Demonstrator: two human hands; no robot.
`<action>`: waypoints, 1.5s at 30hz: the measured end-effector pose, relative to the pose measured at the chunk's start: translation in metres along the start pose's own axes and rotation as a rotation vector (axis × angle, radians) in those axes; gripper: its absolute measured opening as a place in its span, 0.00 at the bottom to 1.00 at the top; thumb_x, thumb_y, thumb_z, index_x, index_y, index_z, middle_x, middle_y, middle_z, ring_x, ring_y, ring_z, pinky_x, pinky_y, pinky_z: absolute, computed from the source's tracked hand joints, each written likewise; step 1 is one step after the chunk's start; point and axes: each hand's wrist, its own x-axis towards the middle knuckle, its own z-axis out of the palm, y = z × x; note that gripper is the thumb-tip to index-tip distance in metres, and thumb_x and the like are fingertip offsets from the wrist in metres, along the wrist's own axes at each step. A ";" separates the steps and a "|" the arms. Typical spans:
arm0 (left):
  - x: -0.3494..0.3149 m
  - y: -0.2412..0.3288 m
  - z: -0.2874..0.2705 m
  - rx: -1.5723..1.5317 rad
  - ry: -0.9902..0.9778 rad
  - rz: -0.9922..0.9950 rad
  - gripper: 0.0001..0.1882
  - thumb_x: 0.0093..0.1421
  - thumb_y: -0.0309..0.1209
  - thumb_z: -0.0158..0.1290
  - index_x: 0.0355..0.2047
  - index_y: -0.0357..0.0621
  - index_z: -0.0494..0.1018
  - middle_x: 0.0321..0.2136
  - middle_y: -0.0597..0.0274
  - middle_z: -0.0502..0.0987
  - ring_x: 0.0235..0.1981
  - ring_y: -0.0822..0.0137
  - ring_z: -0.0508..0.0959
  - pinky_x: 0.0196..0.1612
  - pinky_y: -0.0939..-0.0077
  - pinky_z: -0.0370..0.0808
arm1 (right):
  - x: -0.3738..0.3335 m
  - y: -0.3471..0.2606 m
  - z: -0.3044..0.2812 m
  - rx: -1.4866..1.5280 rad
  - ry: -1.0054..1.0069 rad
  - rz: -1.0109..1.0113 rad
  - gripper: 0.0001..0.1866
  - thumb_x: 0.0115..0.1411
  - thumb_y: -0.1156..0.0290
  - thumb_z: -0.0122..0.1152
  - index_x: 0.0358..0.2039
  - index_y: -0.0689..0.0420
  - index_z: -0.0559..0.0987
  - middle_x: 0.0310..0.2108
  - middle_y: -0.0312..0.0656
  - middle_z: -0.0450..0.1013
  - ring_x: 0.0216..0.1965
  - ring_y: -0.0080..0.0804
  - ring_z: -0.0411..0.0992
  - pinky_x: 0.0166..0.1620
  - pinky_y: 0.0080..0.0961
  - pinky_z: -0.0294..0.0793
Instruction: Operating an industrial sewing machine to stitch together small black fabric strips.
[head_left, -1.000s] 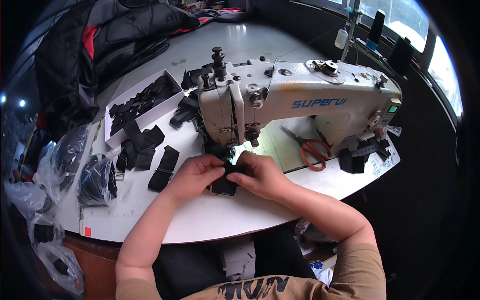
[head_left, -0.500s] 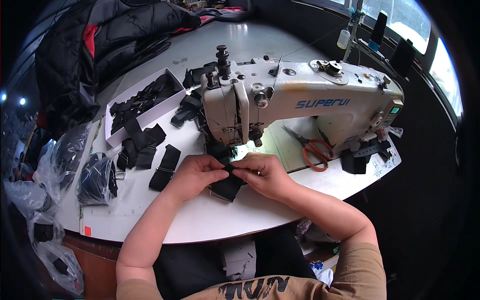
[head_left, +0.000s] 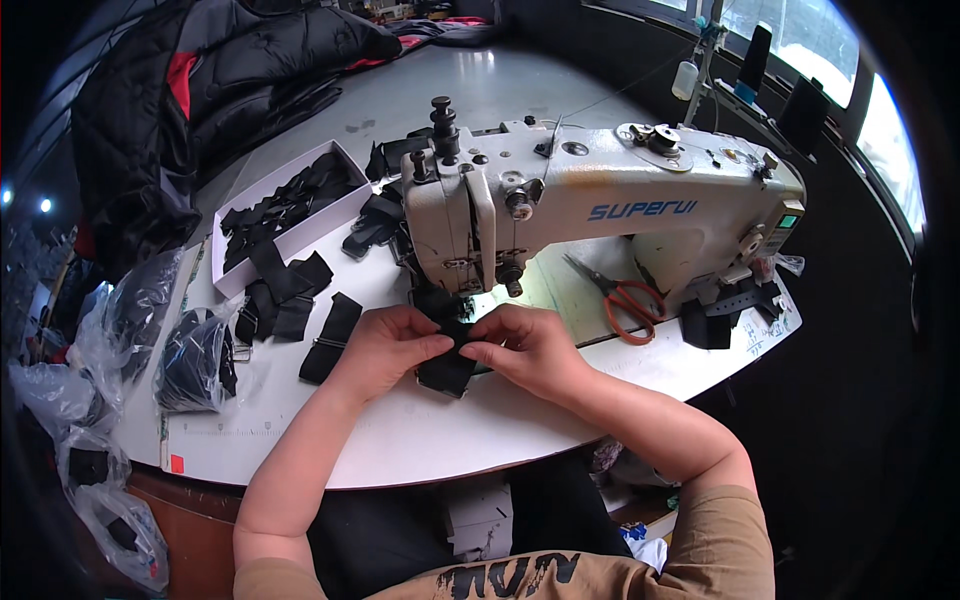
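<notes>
Between both hands is a piece of black webbing strap [head_left: 447, 372], its lower part lying on the white table toward me. My left hand [head_left: 398, 345] pinches its left edge between thumb and fingers. On the other edge, my right hand [head_left: 522, 345] grips it the same way. The strap's far end reaches the needle area of a white sewing machine [head_left: 590, 175], where a lamp lights the bed. Whether the presser foot rests on the strap is hidden. Another black strap with a metal buckle [head_left: 332, 338] lies just left of my left hand.
Orange-handled scissors [head_left: 632, 308] lie under the machine arm. A white box [head_left: 290, 235] of black straps stands at the left, with loose straps around it. Clear plastic bags [head_left: 195, 360] sit at the table's left edge; black padded fabric [head_left: 260, 80] is heaped behind.
The strap has shifted slightly away from me toward the needle, and my right fingers have opened a little from my left ones. Both hands keep their hold.
</notes>
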 end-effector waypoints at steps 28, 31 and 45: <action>0.001 -0.004 0.003 0.139 -0.026 0.100 0.07 0.61 0.22 0.62 0.39 0.36 0.79 0.30 0.67 0.82 0.31 0.79 0.79 0.34 0.84 0.76 | 0.000 0.006 0.002 0.094 -0.012 0.026 0.09 0.61 0.73 0.70 0.38 0.65 0.82 0.27 0.38 0.78 0.29 0.18 0.74 0.33 0.21 0.75; -0.003 -0.001 0.007 0.226 -0.026 0.118 0.07 0.62 0.22 0.62 0.40 0.35 0.78 0.31 0.67 0.82 0.32 0.80 0.79 0.36 0.84 0.76 | 0.001 0.005 -0.002 0.043 -0.056 0.085 0.08 0.60 0.74 0.70 0.38 0.64 0.82 0.29 0.39 0.80 0.30 0.18 0.75 0.35 0.20 0.76; -0.002 -0.004 0.006 0.249 -0.042 0.085 0.06 0.63 0.23 0.61 0.39 0.35 0.78 0.33 0.64 0.83 0.35 0.78 0.81 0.39 0.83 0.78 | -0.001 -0.003 -0.004 0.037 -0.040 0.018 0.07 0.60 0.75 0.69 0.35 0.64 0.82 0.29 0.37 0.79 0.31 0.16 0.75 0.35 0.18 0.75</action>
